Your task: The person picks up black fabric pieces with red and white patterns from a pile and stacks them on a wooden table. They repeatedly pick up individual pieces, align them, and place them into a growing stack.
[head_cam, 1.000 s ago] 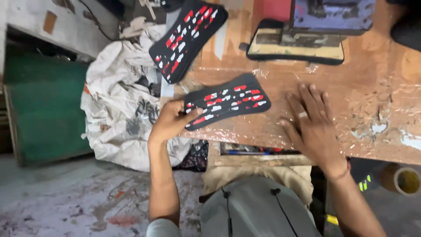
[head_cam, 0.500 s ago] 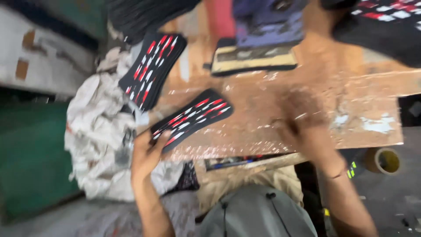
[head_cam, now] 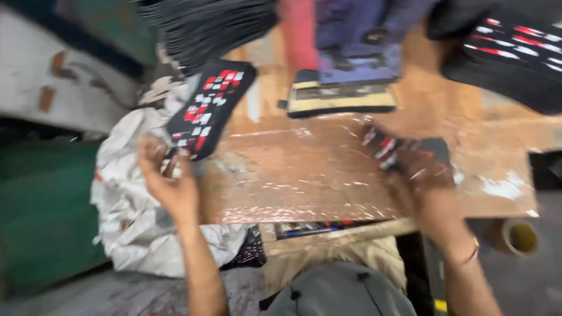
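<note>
The view is blurred by motion. My left hand [head_cam: 167,184] hangs at the left edge of the brown worktable [head_cam: 304,181], fingers apart and nothing in it. Its fingertips are just below a black flat piece with red and white marks [head_cam: 211,108] that lies tilted over the table's left edge. My right hand [head_cam: 421,187] rests to the right on a second black patterned piece [head_cam: 383,146], fingers over its near part, and much of that piece is hidden under the hand.
Crumpled white cloth [head_cam: 129,228] lies left of the table over a green surface [head_cam: 41,216]. At the back stands a blue block on a tan and black pad [head_cam: 342,99]. A dark patterned pile [head_cam: 509,52] sits top right. A tape roll [head_cam: 518,237] is lower right.
The patterned piece my left hand held at the table's middle is now to the right under my right hand. My left hand has let go and drawn back left. The view shifted.
</note>
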